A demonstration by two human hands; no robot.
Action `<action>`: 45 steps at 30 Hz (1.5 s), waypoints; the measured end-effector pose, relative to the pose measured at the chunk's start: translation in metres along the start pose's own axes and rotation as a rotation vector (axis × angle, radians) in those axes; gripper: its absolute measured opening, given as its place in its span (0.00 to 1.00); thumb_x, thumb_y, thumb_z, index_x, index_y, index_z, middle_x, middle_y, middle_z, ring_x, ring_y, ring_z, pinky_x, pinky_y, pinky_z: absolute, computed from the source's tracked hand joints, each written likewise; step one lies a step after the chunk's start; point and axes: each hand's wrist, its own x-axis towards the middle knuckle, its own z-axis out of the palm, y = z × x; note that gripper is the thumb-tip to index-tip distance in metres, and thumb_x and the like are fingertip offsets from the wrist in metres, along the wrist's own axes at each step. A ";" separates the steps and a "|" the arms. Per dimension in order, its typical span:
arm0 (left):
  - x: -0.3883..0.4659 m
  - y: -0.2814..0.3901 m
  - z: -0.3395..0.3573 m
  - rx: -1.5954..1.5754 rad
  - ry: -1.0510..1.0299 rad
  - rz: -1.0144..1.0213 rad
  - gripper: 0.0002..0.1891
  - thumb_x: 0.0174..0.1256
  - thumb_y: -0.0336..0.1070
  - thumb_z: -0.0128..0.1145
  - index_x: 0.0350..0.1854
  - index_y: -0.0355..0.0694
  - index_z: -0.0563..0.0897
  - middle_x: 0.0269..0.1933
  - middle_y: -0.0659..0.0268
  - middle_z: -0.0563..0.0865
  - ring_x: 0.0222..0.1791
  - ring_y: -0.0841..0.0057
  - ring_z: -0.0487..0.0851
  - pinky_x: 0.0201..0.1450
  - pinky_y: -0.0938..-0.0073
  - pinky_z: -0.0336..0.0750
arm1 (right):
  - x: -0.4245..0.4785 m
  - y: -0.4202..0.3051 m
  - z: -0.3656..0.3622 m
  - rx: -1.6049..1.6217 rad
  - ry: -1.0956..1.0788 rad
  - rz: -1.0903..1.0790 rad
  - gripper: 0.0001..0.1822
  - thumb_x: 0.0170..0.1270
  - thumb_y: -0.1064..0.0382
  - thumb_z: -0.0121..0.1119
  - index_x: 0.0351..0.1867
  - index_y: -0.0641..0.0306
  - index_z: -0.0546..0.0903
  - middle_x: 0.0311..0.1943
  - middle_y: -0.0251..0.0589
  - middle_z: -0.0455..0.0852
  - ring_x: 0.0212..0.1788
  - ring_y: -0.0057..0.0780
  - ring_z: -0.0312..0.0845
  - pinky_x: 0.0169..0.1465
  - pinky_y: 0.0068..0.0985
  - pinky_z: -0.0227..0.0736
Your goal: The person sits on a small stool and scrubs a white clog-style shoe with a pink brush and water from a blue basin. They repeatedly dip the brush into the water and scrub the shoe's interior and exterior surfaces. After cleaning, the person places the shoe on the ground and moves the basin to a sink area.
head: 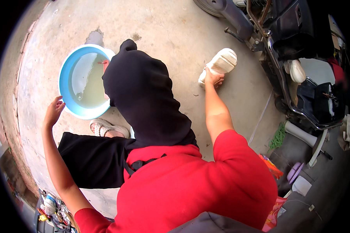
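My right hand (213,78), stretched out over the concrete floor, grips a white shoe (225,61) around its middle. Its ridged sole faces up towards me. On the other side, my left hand (54,110) is beside the rim of a blue plastic basin (64,87), fingers curled and apart, holding nothing. I cannot tell whether the fingertips touch the rim. Cloudy water (89,78) lies in the basin. A red plastic object (106,67) stands at its right side, partly hidden by my black-clad knee (137,78).
A motorcycle (268,46) stands at the upper right, with another white shoe (297,72) beside its frame. Green rope (277,136) lies lower right, near a lilac object (295,172). My sandalled foot (108,128) is just below the basin. Assorted clutter (54,209) fills the lower left.
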 end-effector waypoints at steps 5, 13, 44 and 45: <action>0.001 0.008 0.002 0.023 -0.010 -0.026 0.21 0.69 0.36 0.57 0.61 0.36 0.74 0.46 0.50 0.85 0.47 0.64 0.84 0.51 0.68 0.77 | 0.029 -0.050 0.008 0.029 -0.001 0.078 0.60 0.30 0.33 0.76 0.63 0.68 0.62 0.57 0.53 0.70 0.60 0.49 0.67 0.57 0.49 0.68; 0.008 0.008 0.007 0.063 -0.029 -0.059 0.21 0.68 0.37 0.59 0.61 0.37 0.75 0.46 0.48 0.85 0.48 0.58 0.85 0.50 0.64 0.79 | 0.031 -0.099 0.034 -0.001 -0.036 0.105 0.59 0.31 0.33 0.76 0.62 0.67 0.62 0.57 0.52 0.71 0.61 0.49 0.66 0.59 0.48 0.67; 0.018 0.019 0.014 0.100 -0.079 -0.053 0.22 0.67 0.37 0.59 0.62 0.37 0.74 0.52 0.45 0.84 0.54 0.54 0.83 0.57 0.60 0.76 | 0.041 -0.127 0.033 0.005 -0.091 0.190 0.74 0.31 0.28 0.75 0.76 0.67 0.47 0.69 0.55 0.61 0.71 0.50 0.56 0.67 0.55 0.56; 0.017 0.018 0.014 0.092 -0.071 -0.051 0.22 0.67 0.37 0.60 0.62 0.37 0.75 0.51 0.46 0.84 0.54 0.53 0.83 0.57 0.60 0.76 | 0.040 -0.127 0.032 0.006 -0.091 0.194 0.75 0.31 0.28 0.75 0.76 0.66 0.47 0.69 0.55 0.61 0.71 0.50 0.56 0.67 0.55 0.56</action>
